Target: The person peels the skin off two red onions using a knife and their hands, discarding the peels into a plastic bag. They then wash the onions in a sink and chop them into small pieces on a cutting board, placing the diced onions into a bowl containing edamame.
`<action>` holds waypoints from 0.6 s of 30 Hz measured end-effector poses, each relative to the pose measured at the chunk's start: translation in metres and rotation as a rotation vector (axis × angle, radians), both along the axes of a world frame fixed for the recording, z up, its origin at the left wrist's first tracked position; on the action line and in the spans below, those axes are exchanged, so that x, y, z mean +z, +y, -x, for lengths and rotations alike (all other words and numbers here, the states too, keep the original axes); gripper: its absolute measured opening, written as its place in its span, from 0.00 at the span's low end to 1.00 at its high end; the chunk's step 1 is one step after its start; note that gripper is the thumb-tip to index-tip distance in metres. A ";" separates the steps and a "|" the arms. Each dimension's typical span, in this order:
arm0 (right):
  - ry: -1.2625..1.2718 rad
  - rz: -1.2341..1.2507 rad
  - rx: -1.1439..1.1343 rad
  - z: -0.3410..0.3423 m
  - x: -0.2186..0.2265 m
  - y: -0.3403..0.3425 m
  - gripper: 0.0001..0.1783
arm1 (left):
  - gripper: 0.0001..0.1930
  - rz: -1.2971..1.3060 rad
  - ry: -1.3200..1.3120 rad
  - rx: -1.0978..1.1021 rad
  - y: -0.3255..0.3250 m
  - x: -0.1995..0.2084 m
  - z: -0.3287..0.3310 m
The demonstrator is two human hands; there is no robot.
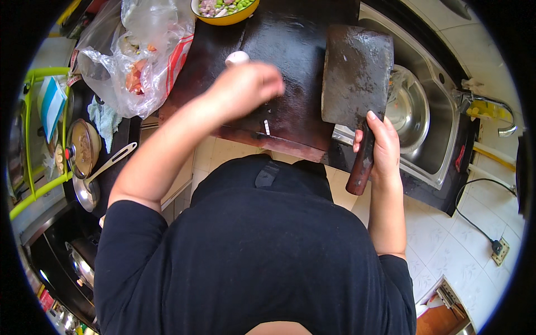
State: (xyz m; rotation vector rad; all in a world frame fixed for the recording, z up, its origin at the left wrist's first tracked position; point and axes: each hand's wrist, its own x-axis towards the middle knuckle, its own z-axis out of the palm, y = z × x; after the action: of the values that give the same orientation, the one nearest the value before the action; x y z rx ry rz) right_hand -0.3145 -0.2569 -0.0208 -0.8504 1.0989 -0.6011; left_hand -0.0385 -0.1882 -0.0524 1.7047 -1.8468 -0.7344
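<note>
My right hand (pixel 381 142) is closed round the dark wooden handle of a broad cleaver (pixel 357 75), its wide blade pointing away from me over the right edge of the dark board (pixel 279 33). My left hand (pixel 251 86) hovers over the board, smeared by motion, so its fingers cannot be made out. Just beyond it lies a small white rounded piece (pixel 237 57), partly covered by the hand. A thin white sliver (pixel 266 128) rests near the board's front edge. At the far side stands a yellow bowl (pixel 229 21) with green and pinkish chopped pieces.
Left of the board sits a clear plastic bag (pixel 139 56) with reddish food inside. A steel sink (pixel 441 128) with a metal basin (pixel 416 120) and tap (pixel 505 132) is on the right. A glass lid (pixel 84 148) and a slotted metal utensil (pixel 114 162) are at left.
</note>
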 end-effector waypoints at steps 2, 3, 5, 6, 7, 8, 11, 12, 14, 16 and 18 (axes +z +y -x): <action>0.008 0.001 0.003 0.008 -0.004 0.000 0.08 | 0.07 -0.088 -0.001 -0.116 0.026 -0.015 0.013; 0.024 0.001 -0.005 0.010 -0.006 0.000 0.08 | 0.08 -0.095 -0.012 -0.135 0.035 -0.028 0.016; 0.032 -0.002 -0.018 0.013 -0.008 0.000 0.08 | 0.10 -0.251 0.020 -0.053 0.047 -0.025 0.026; 0.025 -0.006 -0.025 0.013 -0.009 0.001 0.08 | 0.11 -0.231 -0.003 -0.049 0.048 -0.026 0.028; 0.017 -0.008 -0.030 0.013 -0.009 0.001 0.08 | 0.11 -0.221 -0.009 -0.049 0.049 -0.026 0.030; 0.008 -0.009 -0.024 0.013 -0.010 0.001 0.08 | 0.11 -0.211 -0.016 -0.049 0.050 -0.026 0.032; -0.014 -0.019 -0.002 0.014 -0.014 0.002 0.08 | 0.08 -0.165 -0.059 -0.059 0.050 -0.028 0.036; -0.015 -0.025 0.009 0.016 -0.015 0.002 0.08 | 0.07 -0.147 -0.096 -0.061 0.050 -0.029 0.037; -0.011 -0.017 0.035 0.016 -0.014 0.002 0.08 | 0.06 -0.130 -0.143 -0.061 0.050 -0.029 0.038; -0.004 -0.012 0.041 0.018 -0.016 0.003 0.08 | 0.05 -0.125 -0.168 -0.060 0.046 -0.028 0.036; 0.007 0.000 0.012 0.017 -0.013 0.005 0.09 | 0.04 -0.104 -0.150 -0.057 0.044 -0.030 0.034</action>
State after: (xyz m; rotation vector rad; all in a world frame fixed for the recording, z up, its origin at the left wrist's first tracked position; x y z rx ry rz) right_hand -0.3311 -0.2519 -0.0337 -0.8593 1.0991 -0.5888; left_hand -0.0727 -0.1441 -0.0821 1.8231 -1.9977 -0.7560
